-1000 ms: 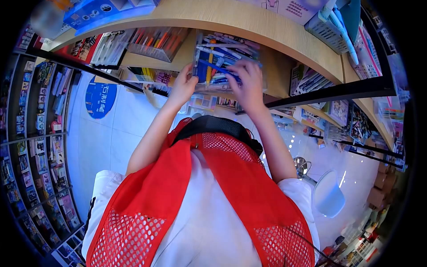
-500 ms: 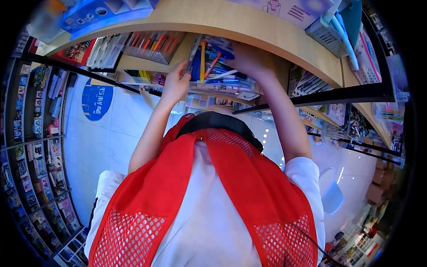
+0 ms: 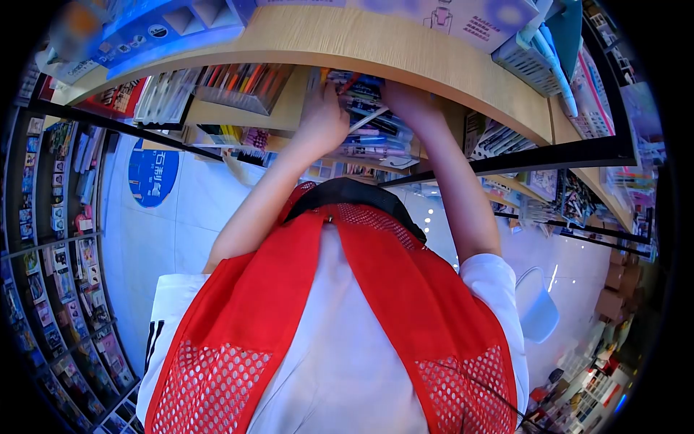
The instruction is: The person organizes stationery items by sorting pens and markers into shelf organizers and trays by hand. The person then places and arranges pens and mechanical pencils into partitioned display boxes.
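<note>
A clear box of pens (image 3: 376, 137) sits on the shelf below the front board, filled with mostly blue and dark pens. My left hand (image 3: 325, 119) reaches over its left side with the fingers curled in among the pens. What those fingers hold, if anything, I cannot make out. Close to them lies an orange-red pen (image 3: 350, 82). A white pen (image 3: 369, 119) slants across the top of the others. At the box's right side is my right hand (image 3: 408, 103), its fingers hidden in the shadow under the board.
The wooden shelf board (image 3: 340, 32) overhangs both hands. Left of the box stands a tray of coloured pens (image 3: 242, 83). A black metal bar (image 3: 520, 163) runs along the right. A white chair (image 3: 537, 307) stands on the floor, and a product rack (image 3: 65, 253) fills the left.
My left hand has moved right and inward, from the box's left edge to over the pens. The yellow pen that stood out on top no longer shows. My right hand stays near the right side.
</note>
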A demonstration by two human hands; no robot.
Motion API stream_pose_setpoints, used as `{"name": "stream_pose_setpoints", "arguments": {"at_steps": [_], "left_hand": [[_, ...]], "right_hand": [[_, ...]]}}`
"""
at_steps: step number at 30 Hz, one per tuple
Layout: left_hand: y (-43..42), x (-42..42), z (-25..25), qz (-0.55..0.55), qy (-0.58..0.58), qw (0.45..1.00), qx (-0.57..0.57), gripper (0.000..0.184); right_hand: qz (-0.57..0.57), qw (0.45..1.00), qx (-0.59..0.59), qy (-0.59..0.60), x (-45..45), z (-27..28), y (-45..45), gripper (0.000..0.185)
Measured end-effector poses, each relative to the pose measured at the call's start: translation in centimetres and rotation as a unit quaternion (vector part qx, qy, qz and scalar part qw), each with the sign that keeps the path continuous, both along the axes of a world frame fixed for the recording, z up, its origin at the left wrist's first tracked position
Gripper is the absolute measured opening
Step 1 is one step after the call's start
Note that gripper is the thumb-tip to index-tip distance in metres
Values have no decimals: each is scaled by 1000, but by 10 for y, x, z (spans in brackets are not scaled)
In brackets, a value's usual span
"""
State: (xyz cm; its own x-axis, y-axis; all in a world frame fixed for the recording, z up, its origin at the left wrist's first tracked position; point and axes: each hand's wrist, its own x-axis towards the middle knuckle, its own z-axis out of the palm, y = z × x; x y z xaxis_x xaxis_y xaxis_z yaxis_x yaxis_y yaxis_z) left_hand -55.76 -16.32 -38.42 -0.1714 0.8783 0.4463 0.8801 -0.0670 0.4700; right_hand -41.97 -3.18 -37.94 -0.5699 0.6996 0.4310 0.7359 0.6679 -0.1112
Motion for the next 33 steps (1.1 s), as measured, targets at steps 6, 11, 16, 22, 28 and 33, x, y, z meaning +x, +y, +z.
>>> {"name": "stream_pose_setpoints", "arguments": {"at_steps": [6,11,16,22,28,33], "left_hand": [[17,-11,-3,10,-86,984,-157,67],[38,-14,-2,20,-70,982,-172,69],[52,1,-22,176,-223,948,-145,50],[37,0,-11,87,-341,917,-186,39],[23,33,-23,-87,-72,994,-14,30],[-19,54,25,-53,-13,980,-194,34]], "right_hand": [[-47,998,-45,2,10,26,-27,42],[-78,989,-122,-22,3,31,-40,46],[-26,993,-112,17,16,9,-54,48],[17,993,-60,95,22,9,-61,38],[195,964,-60,172,-4,31,-57,24],[413,902,-128,8,-39,36,-22,23]]}}
